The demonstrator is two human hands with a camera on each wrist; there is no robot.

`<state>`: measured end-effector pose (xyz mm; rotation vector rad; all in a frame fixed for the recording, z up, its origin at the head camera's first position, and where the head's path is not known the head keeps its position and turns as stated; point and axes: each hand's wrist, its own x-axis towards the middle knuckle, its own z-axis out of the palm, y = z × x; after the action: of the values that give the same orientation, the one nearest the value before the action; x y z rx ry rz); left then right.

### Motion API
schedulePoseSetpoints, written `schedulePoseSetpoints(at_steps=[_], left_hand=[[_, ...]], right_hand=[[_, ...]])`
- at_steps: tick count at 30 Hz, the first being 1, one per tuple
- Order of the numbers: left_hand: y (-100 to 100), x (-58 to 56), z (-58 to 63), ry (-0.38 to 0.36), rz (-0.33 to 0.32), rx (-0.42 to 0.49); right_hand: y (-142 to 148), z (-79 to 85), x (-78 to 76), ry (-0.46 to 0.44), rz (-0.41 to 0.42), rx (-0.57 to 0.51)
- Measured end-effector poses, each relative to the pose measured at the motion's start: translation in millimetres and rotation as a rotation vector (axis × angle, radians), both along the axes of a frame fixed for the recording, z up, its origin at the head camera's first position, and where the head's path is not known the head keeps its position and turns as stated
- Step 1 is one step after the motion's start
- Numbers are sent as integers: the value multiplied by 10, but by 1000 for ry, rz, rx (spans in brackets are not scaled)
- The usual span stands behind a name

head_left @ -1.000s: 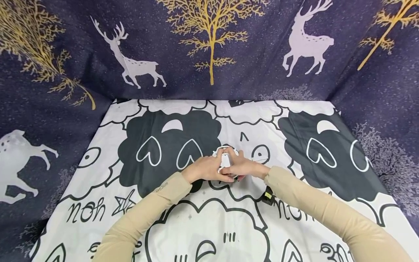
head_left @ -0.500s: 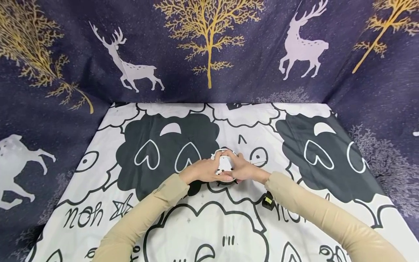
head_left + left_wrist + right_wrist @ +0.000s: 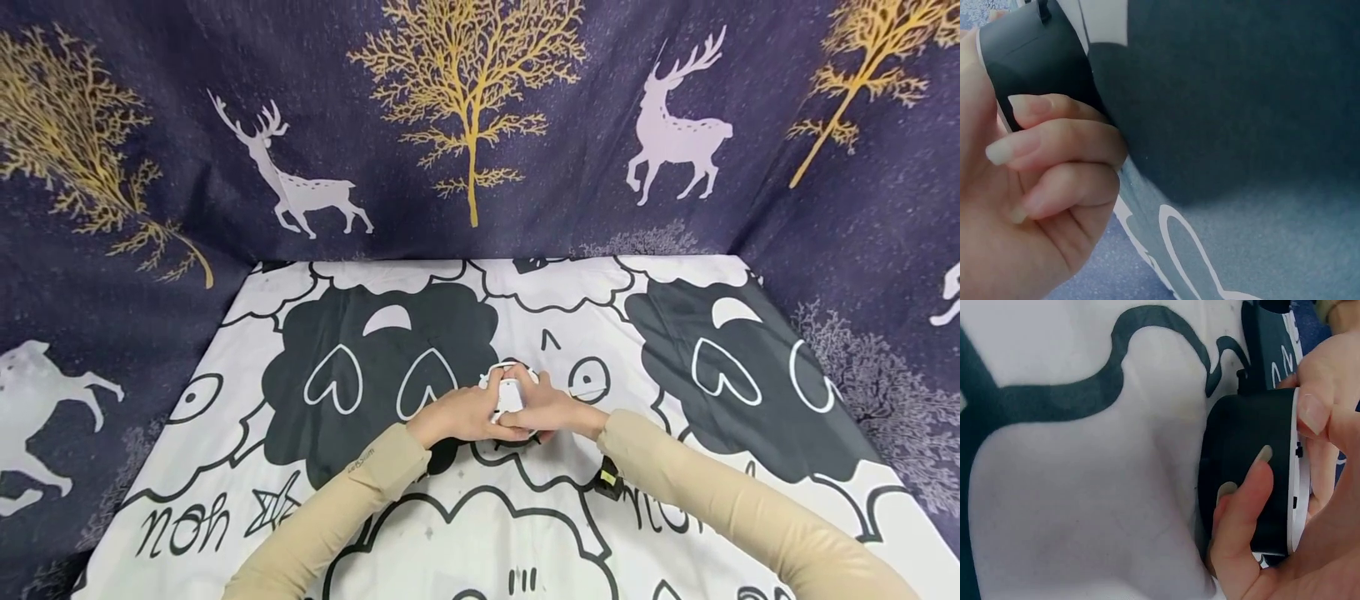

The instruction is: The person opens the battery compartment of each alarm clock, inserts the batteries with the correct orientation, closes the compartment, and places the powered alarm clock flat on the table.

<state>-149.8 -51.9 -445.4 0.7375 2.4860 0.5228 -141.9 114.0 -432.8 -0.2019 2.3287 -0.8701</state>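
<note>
Both hands hold a round object with a black side wall and a white front [image 3: 510, 398], low over the patterned cloth near the middle of the table. My left hand [image 3: 467, 415] grips its left side; in the left wrist view several fingers curl by the black wall [image 3: 1041, 59]. On the other side, my right hand [image 3: 555, 408] grips it with two fingertips on the black case [image 3: 1250, 469] in the right wrist view. Small dark marks show on its white edge [image 3: 1298, 481]. Both thumbs lie across the front, hiding part of it.
A white cloth with black cartoon sheep [image 3: 405, 533] covers the table. Dark blue fabric with deer and trees [image 3: 420, 225] hangs at the back and sides. A small black block with a yellow patch [image 3: 608, 478] shows beside the right sleeve.
The scene sits lower in the head view as the camera tilts up. Both hands keep hold of the round object, and the thumbs shift slightly across its front.
</note>
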Motion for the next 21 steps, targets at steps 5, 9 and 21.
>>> schedulePoseSetpoints(at_steps=[5, 9, 21], left_hand=[[10, 21, -21, 32, 11, 2], [-6, 53, -19, 55, 22, 26], [-14, 65, -4, 84, 9, 8]], right_hand=[[-9, -5, 13, 16, -3, 40], [-36, 23, 21, 15, -6, 53], [-115, 30, 64, 26, -47, 85]])
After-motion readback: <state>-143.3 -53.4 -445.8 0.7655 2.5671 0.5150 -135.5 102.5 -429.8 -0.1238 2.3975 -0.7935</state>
